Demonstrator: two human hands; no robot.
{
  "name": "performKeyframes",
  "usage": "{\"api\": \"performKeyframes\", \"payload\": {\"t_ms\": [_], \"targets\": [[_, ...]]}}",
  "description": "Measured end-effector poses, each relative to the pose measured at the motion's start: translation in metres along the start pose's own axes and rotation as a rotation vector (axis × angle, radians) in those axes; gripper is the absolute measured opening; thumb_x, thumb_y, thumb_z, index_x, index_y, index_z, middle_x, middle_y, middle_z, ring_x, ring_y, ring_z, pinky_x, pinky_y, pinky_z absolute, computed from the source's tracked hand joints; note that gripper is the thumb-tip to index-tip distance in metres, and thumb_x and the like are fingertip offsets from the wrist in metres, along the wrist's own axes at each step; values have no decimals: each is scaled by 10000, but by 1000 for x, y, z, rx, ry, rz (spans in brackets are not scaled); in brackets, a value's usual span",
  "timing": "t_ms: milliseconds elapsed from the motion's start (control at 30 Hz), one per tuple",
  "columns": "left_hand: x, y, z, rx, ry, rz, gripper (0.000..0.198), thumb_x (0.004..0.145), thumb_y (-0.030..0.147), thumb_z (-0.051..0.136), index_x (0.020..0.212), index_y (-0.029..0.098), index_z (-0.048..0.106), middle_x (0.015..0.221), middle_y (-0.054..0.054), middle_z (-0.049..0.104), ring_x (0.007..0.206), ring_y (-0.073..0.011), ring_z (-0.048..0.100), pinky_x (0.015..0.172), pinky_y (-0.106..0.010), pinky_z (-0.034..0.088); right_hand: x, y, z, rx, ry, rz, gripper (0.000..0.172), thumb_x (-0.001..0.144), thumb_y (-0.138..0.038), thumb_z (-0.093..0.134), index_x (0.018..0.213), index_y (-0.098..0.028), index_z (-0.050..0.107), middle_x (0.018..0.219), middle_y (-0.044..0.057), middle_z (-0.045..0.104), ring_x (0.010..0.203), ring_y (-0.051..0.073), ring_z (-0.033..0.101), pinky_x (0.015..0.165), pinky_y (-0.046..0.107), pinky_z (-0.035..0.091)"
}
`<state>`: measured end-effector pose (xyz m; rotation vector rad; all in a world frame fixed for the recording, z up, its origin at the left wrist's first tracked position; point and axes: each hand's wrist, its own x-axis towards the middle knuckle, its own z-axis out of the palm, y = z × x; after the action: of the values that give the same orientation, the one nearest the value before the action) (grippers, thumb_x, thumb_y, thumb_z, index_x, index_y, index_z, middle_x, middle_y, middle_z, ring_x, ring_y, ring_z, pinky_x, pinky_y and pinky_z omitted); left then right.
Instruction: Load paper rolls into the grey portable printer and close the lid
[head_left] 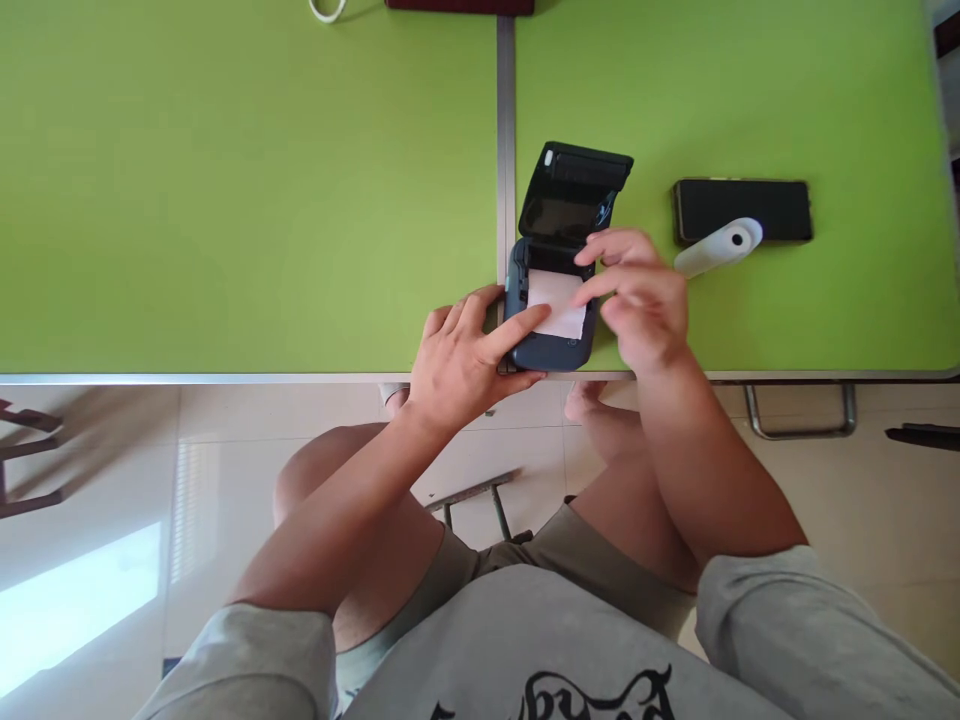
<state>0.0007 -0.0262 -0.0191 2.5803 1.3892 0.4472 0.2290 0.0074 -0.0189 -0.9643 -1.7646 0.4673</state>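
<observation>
Lime-green worktop [225,200] fills the upper view, two slabs joined by a grey metal seam [505,120], with a white looped cable [328,10] at the far edge on the left. The person's left hand [461,365] wraps the near left corner of a small dark blue-grey plastic printer [551,352], which sits at the worktop's near edge just right of the seam with its hinged lid [570,195] standing open. This grip is closed on the casing, the forefinger stretched over a white paper strip [555,295] lying across the open bay. The right hand [645,310] is over the strip's right end, fingers lightly curled and touching it. Whether that grip pinches the paper or only presses it I cannot tell, as the thumb is hidden. Further right, a white paper roll [718,247] lies against a flat black phone [750,205]. As I judge it, uneven finger pressure could crease or skew the strip, and the printer, so near the edge, could tip off if the left grip slackens.
</observation>
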Motion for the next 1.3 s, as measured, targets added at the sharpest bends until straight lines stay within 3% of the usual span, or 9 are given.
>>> {"api": "performKeyframes", "payload": {"t_ms": [100, 200, 267, 433, 567, 800, 1000, 1167, 1300], "targets": [[0, -1, 1, -13, 4, 13, 617, 901, 660, 694, 1462, 425, 590, 1492, -149, 574, 1288, -345, 603, 993, -470, 457, -4, 17, 0, -30, 195, 147, 375, 932, -654, 546, 1023, -318, 686, 1241, 87, 638, 1169, 264, 626, 990, 432, 519], [1, -3, 2, -19, -13, 23, 561, 929, 643, 663, 1441, 423, 597, 1502, -167, 552, 1297, -358, 583, 992, -491, 452, -3, 29, 1, 36, 93, 317, 747, 810, -820, 550, 1383, -361, 412, 1621, 88, 414, 1426, 296, 517, 1096, 448, 482], [1, -4, 3, -23, -10, 31, 548, 933, 650, 651, 1424, 413, 604, 1505, -175, 545, 1304, -361, 573, 997, -497, 449, 0, 29, 2, 150, 22, 379, 856, 761, -823, 571, 1427, -383, 262, 1675, 71, 374, 1487, 290, 476, 1180, 468, 418], [-1, -5, 7, -21, 28, 35, 534, 937, 681, 621, 1387, 392, 623, 1474, -185, 563, 1294, -354, 579, 988, -489, 444, 7, 20, 5, 342, 212, 475, 766, 734, -675, 558, 1344, -308, 276, 1341, 125, 625, 1326, 291, 592, 1090, 457, 473], [-1, -5, 8, -17, 49, 50, 530, 941, 680, 617, 1383, 388, 623, 1469, -189, 569, 1289, -344, 586, 976, -478, 442, 5, 23, 6, 304, 293, 519, 614, 774, -705, 506, 1222, -304, 384, 1158, 103, 625, 1214, 285, 642, 1051, 445, 510], [-1, -7, 8, -23, 42, 49, 563, 925, 670, 655, 1405, 380, 615, 1491, -186, 564, 1297, -351, 579, 991, -475, 429, -2, 24, 7, 238, 21, 312, 522, 840, -695, 686, 1197, -334, 566, 1249, 41, 651, 1236, 245, 641, 1137, 444, 510], [2, -5, 9, 24, 60, 12, 954, 796, 757, 746, 1583, 300, 460, 1407, -171, 633, 1205, -341, 633, 943, -425, 438, 5, 16, -1, 50, -207, 317, 546, 874, -734, 625, 1221, -313, 608, 1337, 45, 663, 1306, 278, 614, 1160, 479, 507], [3, -1, 5, 6, 38, -37, 886, 795, 731, 755, 1545, 326, 511, 1413, -140, 640, 1191, -336, 647, 945, -425, 450, 12, 9, -8, 20, -318, 337, 433, 897, -543, 678, 1268, -327, 624, 1421, 35, 645, 1371, 283, 585, 1205, 497, 468], [3, -1, 5, -18, 28, -63, 882, 798, 739, 739, 1537, 314, 511, 1431, -141, 640, 1227, -348, 643, 984, -439, 454, 11, 6, -6, 35, -342, 361, 486, 919, -597, 629, 1318, -322, 596, 1450, 54, 628, 1397, 279, 561, 1209, 507, 460]]}}
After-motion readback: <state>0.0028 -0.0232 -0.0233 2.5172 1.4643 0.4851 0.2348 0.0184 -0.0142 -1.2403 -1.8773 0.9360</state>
